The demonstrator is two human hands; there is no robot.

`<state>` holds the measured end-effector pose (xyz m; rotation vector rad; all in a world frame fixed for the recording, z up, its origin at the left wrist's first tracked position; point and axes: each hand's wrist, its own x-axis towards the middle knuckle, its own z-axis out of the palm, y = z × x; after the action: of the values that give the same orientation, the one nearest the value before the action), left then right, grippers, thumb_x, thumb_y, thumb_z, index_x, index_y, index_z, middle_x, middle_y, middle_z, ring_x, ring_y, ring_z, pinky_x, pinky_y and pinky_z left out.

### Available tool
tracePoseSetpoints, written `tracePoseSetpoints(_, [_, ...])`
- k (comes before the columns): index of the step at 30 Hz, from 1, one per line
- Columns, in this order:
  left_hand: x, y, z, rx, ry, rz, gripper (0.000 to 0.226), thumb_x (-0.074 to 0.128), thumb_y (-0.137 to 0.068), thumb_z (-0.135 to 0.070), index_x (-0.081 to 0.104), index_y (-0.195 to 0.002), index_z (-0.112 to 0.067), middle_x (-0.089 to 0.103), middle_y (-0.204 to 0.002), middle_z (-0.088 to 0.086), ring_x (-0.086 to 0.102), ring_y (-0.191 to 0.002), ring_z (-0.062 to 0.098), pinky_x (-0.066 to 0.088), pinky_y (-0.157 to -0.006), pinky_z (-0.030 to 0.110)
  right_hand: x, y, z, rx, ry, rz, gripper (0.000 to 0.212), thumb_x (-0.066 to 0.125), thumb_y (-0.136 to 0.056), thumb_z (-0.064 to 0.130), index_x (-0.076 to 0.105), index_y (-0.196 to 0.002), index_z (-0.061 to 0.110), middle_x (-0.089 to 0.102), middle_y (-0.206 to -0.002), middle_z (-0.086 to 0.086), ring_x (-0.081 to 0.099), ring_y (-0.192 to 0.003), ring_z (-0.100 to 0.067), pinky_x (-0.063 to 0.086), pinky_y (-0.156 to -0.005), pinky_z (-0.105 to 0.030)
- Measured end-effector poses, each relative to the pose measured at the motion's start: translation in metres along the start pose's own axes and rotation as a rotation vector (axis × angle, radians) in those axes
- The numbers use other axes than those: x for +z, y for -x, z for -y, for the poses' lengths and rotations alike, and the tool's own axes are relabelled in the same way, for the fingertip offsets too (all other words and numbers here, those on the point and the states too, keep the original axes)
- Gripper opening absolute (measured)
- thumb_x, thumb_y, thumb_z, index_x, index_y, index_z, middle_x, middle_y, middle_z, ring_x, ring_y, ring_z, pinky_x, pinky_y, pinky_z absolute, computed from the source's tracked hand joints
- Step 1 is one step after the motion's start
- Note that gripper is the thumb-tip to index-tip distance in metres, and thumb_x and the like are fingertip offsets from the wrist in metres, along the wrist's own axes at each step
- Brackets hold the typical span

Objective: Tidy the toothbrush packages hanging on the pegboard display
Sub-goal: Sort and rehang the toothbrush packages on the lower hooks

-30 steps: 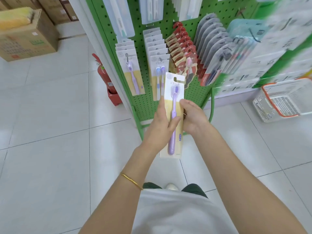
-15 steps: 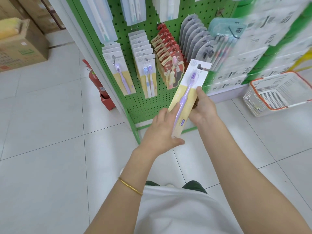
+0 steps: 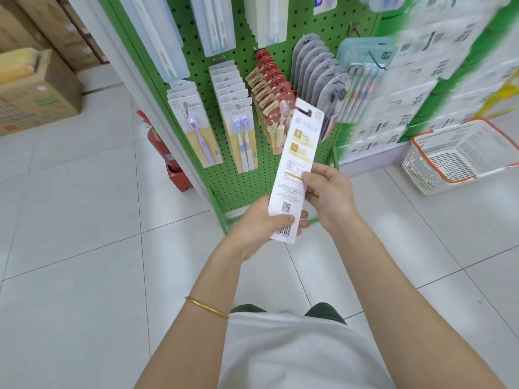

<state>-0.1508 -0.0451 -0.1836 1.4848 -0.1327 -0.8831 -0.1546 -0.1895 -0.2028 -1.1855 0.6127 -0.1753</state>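
Observation:
I hold one long toothbrush package in front of the green pegboard, its printed white back with a barcode facing me. My left hand grips its lower end, thumb over the barcode. My right hand pinches its right edge near the middle. The package tilts with its hang hole up and to the right. Rows of toothbrush packages hang on pegs: purple single brushes, twin brushes, red-carded ones and grey-backed ones.
A red fire extinguisher stands at the rack's left foot. A white and orange plastic basket sits on the tiled floor at right. Cardboard boxes are stacked at far left. Blurred shelf stock fills the upper right.
The package has been turned over: its front with the purple brush faced me before, and now the printed back does. Both hands stayed on it and it tilted right.

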Motion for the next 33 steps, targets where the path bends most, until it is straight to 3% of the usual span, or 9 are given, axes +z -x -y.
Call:
tracePoseSetpoints(5, [-0.005,-0.004,0.001,-0.089,0.092,-0.071,0.028,0.049,-0.097,-0.009,0.055,-0.124,-0.005,0.067,-0.109,0.024,0.068,-0.093,0.036,0.054,-0.088,0.045,0.005,0.006,0.004,-0.037,0.106,0.166,0.017,0.059,-0.088,-0.002,0.061,-0.103,0.005,0.073,-0.085,-0.008,0.069,-0.071,-0.021,0.055,-0.063,-0.034])
tracePoseSetpoints(9, [-0.018,-0.010,-0.018,-0.031,0.172,-0.199,0.027,0.050,-0.098,-0.021,0.058,-0.122,-0.011,0.068,-0.111,0.012,0.066,-0.098,0.027,0.051,-0.091,0.045,0.008,0.013,0.000,-0.038,0.139,0.292,0.016,0.059,-0.088,-0.002,0.064,-0.100,0.007,0.073,-0.079,-0.007,0.069,-0.070,-0.020,0.055,-0.062,-0.032])
tracePoseSetpoints(17, [-0.045,-0.020,-0.048,0.224,0.237,-0.481,0.023,0.056,-0.094,-0.013,0.060,-0.116,-0.005,0.069,-0.111,0.015,0.066,-0.101,0.033,0.054,-0.086,0.051,0.012,0.016,-0.009,0.012,0.151,0.474,0.017,0.061,-0.085,-0.005,0.065,-0.093,0.009,0.073,-0.077,-0.003,0.069,-0.068,-0.015,0.054,-0.060,-0.025])
tracePoseSetpoints(21, [-0.051,-0.018,-0.048,0.218,0.282,-0.470,0.014,0.056,-0.095,-0.014,0.061,-0.106,-0.007,0.069,-0.101,0.013,0.066,-0.091,0.030,0.057,-0.079,0.045,0.023,0.013,-0.014,0.061,0.115,0.520,0.014,0.060,-0.085,-0.005,0.061,-0.092,0.007,0.072,-0.082,-0.003,0.067,-0.073,-0.015,0.053,-0.067,-0.027])
tracePoseSetpoints(23, [-0.057,-0.016,-0.049,0.241,0.312,-0.446,0.012,0.054,-0.096,-0.013,0.058,-0.107,-0.010,0.066,-0.100,0.011,0.064,-0.088,0.025,0.056,-0.076,0.042,0.032,0.009,-0.016,0.159,0.027,0.591,0.012,0.067,-0.081,0.010,0.058,-0.088,0.008,0.069,-0.085,-0.005,0.064,-0.075,-0.017,0.051,-0.071,-0.030])
tracePoseSetpoints(26, [-0.070,-0.014,-0.054,0.264,0.354,-0.408,0.009,0.049,-0.098,-0.013,0.052,-0.105,-0.018,0.063,-0.105,0.009,0.062,-0.091,0.024,0.052,-0.081,0.050,0.051,0.003,-0.022,0.308,-0.122,0.742,0.063,0.075,-0.076,0.035,0.052,-0.118,-0.006,0.056,-0.119,-0.023,0.057,-0.110,-0.037,0.048,-0.092,-0.050])
tracePoseSetpoints(28, [-0.082,-0.013,-0.058,0.259,0.336,-0.374,0.008,0.046,-0.099,-0.015,0.051,-0.103,-0.020,0.061,-0.104,0.011,0.061,-0.089,0.025,0.052,-0.077,0.046,0.067,0.000,-0.027,0.318,-0.155,0.799,0.078,0.076,-0.074,0.040,0.048,-0.133,-0.002,0.049,-0.132,-0.024,0.048,-0.124,-0.041,0.045,-0.098,-0.052])
tracePoseSetpoints(31, [-0.104,-0.013,-0.066,0.258,0.277,-0.344,0.010,0.044,-0.100,-0.014,0.053,-0.103,-0.017,0.061,-0.093,0.006,0.060,-0.081,0.018,0.052,-0.070,0.035,0.089,-0.005,-0.026,0.334,-0.152,0.796,0.089,0.086,-0.060,0.043,0.051,-0.131,0.001,0.058,-0.124,-0.018,0.058,-0.113,-0.032,0.051,-0.091,-0.045])
tracePoseSetpoints(33, [-0.120,-0.015,-0.070,0.238,0.177,-0.393,0.014,0.048,-0.099,-0.016,0.057,-0.109,-0.013,0.062,-0.099,0.002,0.061,-0.092,0.016,0.050,-0.084,0.036,0.101,-0.009,-0.025,0.307,-0.125,0.732,0.089,0.090,-0.056,0.036,0.052,-0.129,0.001,0.064,-0.113,-0.013,0.061,-0.103,-0.027,0.051,-0.093,-0.047])
